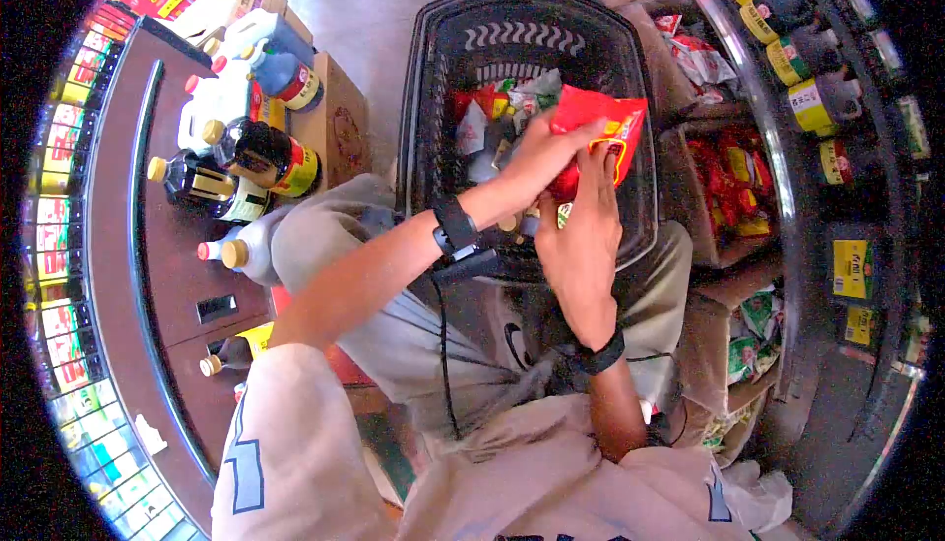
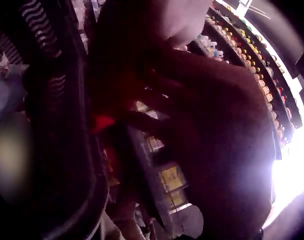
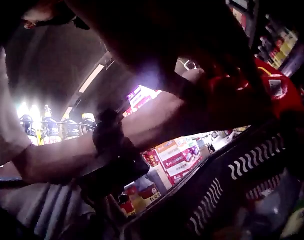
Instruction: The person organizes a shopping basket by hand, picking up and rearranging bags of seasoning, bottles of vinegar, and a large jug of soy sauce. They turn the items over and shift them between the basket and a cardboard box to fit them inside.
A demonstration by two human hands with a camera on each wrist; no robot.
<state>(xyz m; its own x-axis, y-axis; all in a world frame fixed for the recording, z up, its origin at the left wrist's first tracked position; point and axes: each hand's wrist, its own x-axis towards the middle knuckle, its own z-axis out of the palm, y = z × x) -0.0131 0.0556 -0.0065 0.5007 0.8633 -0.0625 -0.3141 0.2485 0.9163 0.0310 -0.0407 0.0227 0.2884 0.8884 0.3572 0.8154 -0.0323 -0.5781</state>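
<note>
A shiny red snack-style packet (image 1: pixel 627 126) with yellow print is held over the black shopping basket (image 1: pixel 425 78) in the head view. My left hand (image 1: pixel 532 159) grips it from the left, thumb across its front and the other fingers hidden behind. My right hand (image 1: pixel 581 236) comes from below, its fingers laid straight on the packet's face. Part of the red packet (image 3: pixel 284 95) shows at the right in the right wrist view, where the hand is very dark. In the left wrist view the hand is mostly in shadow, beside the basket rim (image 2: pixel 89 165).
Several packets and a clear bag (image 1: pixel 472 127) lie in the basket, which stands between my knees. Soy sauce bottles (image 1: pixel 271 157) and jugs stand to the left beside a cardboard box (image 1: pixel 340 118). On the right are open cartons of red packets (image 1: pixel 733 182) and a bottle shelf (image 1: pixel 817 108).
</note>
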